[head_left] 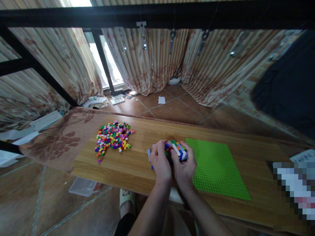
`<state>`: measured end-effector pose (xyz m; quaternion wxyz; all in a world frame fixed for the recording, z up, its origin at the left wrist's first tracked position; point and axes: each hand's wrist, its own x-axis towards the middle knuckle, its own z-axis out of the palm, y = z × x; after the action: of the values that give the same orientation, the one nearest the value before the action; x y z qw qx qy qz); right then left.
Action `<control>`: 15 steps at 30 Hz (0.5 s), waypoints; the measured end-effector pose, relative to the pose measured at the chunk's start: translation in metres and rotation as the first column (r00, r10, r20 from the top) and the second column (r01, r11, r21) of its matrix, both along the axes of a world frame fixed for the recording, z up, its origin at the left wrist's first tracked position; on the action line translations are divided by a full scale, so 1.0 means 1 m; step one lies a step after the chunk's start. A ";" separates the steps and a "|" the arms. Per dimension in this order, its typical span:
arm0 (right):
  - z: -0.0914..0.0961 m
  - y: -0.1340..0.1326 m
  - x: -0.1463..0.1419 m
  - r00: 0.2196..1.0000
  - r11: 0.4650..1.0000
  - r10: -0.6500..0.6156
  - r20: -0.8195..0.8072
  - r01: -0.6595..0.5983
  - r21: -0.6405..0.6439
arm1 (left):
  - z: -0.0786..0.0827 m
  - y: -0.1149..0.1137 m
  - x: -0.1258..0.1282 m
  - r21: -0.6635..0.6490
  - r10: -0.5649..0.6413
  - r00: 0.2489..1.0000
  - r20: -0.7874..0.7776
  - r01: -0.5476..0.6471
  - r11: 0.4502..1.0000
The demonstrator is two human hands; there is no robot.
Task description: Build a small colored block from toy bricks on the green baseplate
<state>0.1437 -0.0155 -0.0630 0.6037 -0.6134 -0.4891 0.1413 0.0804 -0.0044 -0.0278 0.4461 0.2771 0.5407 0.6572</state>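
My left hand and my right hand are both closed around a small multicoloured block of joined bricks, held just above the wooden table. A light blue piece sticks out to the left of my left hand. A flat green baseplate lies directly right of my hands. A loose pile of small coloured bricks is spread on the table to the left, well apart from my hands.
A patterned cloth hangs over the table's left end. A black frame bar crosses overhead, with curtains behind. Papers litter the tiled floor. A clear lid lies under the table edge. My foot in a slipper is below.
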 end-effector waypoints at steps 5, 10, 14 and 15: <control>-0.001 0.003 0.004 0.994 1.000 0.003 0.105 -0.004 0.008 | -0.009 0.002 0.002 0.032 0.015 0.982 -0.188 -0.009 0.999; 0.001 0.004 0.008 0.991 0.998 0.006 0.134 -0.014 0.058 | -0.013 0.004 0.000 0.075 0.086 0.939 -0.333 -0.064 0.995; 0.003 0.005 0.012 0.997 0.999 -0.029 0.074 0.025 0.043 | -0.015 0.006 -0.001 0.100 0.124 0.894 -0.431 -0.090 0.991; 0.003 0.005 0.013 0.998 0.999 -0.039 0.049 0.037 0.031 | -0.015 0.006 -0.001 0.101 0.130 0.886 -0.445 -0.095 0.990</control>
<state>0.1567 -0.0103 -0.0598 0.6032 -0.6167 -0.4943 0.1073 0.0791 0.0018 -0.0432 0.2588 0.4069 0.6190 0.6199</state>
